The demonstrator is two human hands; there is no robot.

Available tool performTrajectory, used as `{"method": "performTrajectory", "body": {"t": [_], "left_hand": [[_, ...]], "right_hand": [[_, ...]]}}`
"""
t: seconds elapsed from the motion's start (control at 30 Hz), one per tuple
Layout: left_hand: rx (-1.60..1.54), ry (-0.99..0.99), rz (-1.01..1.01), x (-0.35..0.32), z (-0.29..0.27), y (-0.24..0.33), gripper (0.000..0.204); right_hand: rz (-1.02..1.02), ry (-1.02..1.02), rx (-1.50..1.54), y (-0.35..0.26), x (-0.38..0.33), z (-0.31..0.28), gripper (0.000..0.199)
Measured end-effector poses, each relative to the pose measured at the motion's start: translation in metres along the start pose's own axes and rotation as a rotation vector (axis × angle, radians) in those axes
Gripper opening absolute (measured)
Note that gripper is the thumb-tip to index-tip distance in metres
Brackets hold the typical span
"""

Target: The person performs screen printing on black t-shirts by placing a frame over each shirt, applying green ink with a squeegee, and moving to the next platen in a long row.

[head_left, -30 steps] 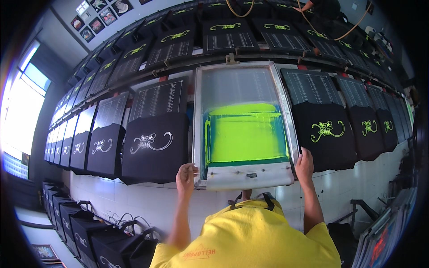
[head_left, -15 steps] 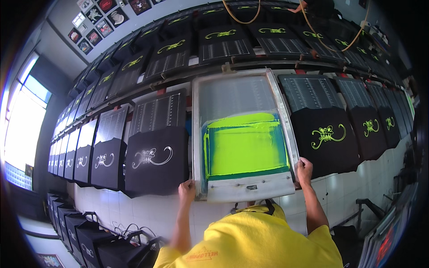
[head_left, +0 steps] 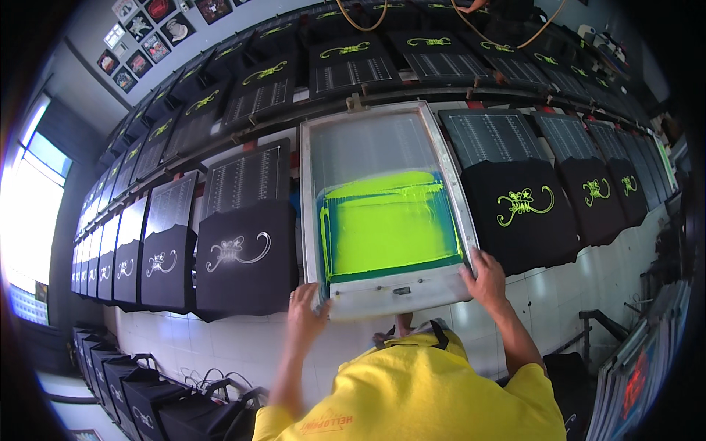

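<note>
A screen-printing frame (head_left: 457, 198) lies over a platen in front of me, its mesh partly covered by bright yellow-green ink (head_left: 393, 235). A ridge of thicker ink runs along the ink's far side. At the frame's near left corner is my left hand (head_left: 303, 320), thumb and fingers apart, touching the edge. My right hand (head_left: 487, 281) rests at the near right corner, its thumb on the frame and its fingers spread along the side. Neither hand is closed around it. A black shirt with a pale print (head_left: 239, 253) lies to the left; one with a yellow-green print (head_left: 523, 206) lies to the right.
Rows of platens with black garments stretch to both sides, and a second row stands behind a metal rail (head_left: 257, 117). A hose (head_left: 485, 38) hangs at the back near another person's hand (head_left: 474, 6). Stacked frames (head_left: 636, 375) lean at lower right.
Both hands have loosened from closed grips to spread fingers at the frame's near corners. The whole view has shifted, so the scene sits slightly further left and higher.
</note>
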State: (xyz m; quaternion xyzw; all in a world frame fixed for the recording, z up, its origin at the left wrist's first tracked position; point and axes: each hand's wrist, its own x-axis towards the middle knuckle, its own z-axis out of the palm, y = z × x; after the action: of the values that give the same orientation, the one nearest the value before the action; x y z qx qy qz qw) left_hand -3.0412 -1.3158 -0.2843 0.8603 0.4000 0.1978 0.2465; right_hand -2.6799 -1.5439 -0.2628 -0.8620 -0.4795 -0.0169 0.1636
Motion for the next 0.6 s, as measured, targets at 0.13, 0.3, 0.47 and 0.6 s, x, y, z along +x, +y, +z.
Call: {"method": "performTrajectory", "body": {"t": [0.13,0.3,0.47,0.6], "left_hand": [[0.139,-0.331,0.222,-0.017,-0.009,0.03,0.066],[0.244,-0.391,0.324,-0.014,0.014,0.019,0.068],[0.127,-0.388,0.287,0.021,0.007,0.026,0.052],[0.113,-0.275,0.247,0.054,0.022,0.01,0.032]], "right_hand": [[-0.418,-0.279,-0.069,-0.012,-0.019,-0.018,0.083],[-0.501,-0.476,-0.23,-0.009,-0.008,-0.023,0.104],[-0.491,-0.44,-0.2,-0.014,0.019,-0.02,0.085],[-0.348,-0.363,-0.109,-0.02,0.046,-0.015,0.03]]}}
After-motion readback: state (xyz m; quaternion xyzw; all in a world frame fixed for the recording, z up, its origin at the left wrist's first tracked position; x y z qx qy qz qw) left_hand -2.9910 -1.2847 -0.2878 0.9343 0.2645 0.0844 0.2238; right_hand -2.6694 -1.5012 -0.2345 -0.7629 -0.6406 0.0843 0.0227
